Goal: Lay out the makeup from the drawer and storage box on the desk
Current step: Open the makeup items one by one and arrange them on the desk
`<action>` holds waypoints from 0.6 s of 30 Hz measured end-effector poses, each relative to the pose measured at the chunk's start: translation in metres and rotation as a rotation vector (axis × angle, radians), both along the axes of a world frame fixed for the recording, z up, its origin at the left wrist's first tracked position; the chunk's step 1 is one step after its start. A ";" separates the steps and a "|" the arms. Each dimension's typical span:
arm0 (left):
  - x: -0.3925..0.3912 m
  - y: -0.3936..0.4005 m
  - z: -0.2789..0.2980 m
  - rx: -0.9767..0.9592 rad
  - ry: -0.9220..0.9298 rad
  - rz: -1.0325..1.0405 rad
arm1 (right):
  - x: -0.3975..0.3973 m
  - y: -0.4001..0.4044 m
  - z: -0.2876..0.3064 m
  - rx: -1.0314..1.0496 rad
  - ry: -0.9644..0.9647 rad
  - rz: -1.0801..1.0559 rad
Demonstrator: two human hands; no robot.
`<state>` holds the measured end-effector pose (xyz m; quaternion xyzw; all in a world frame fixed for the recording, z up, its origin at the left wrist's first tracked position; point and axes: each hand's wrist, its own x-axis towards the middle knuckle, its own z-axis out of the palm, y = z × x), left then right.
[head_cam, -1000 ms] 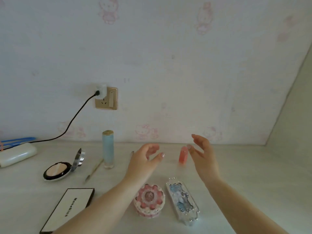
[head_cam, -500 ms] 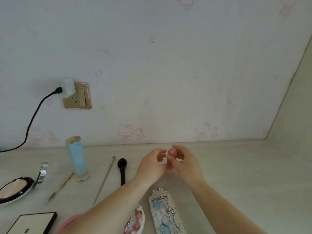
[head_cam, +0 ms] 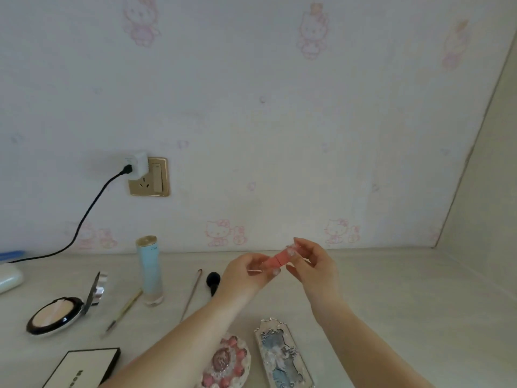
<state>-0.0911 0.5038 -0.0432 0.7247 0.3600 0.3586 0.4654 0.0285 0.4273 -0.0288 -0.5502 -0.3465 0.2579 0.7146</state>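
A small pink lipstick tube (head_cam: 277,259) is held level above the desk (head_cam: 405,298) between both hands. My left hand (head_cam: 246,275) pinches its left end and my right hand (head_cam: 313,264) grips its right end. Laid out on the desk are a tall light-blue bottle (head_cam: 149,270), an open round powder compact (head_cam: 56,315), two thin brushes (head_cam: 123,313), a black-tipped brush (head_cam: 213,282), a round pink floral case (head_cam: 226,365), an ornate blue-and-silver case (head_cam: 282,357) and a white black-edged palette (head_cam: 84,368).
A white pouch (head_cam: 8,278) lies at the far left edge. A black cable (head_cam: 84,219) runs from a wall socket (head_cam: 149,177) down to the desk. A side wall (head_cam: 481,191) closes the right end.
The pink tube stood on the desk between my open hands a second ago. Both hands have closed on it and lifted it, turning it level.
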 end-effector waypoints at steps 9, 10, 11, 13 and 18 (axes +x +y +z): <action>-0.066 -0.029 0.038 -0.293 -0.453 0.021 | -0.057 -0.024 0.014 -0.030 0.016 0.138; -0.072 -0.033 0.038 -0.324 -0.482 0.004 | -0.066 -0.027 0.016 -0.019 0.070 0.167; -0.077 -0.036 0.038 -0.330 -0.483 -0.022 | -0.074 -0.029 0.018 -0.006 0.125 0.195; -0.086 -0.043 0.035 -0.297 -0.443 -0.077 | -0.090 -0.032 0.020 0.024 0.196 0.240; -0.112 -0.045 0.033 -0.201 -0.460 0.018 | -0.121 -0.032 0.030 -0.052 -0.078 0.200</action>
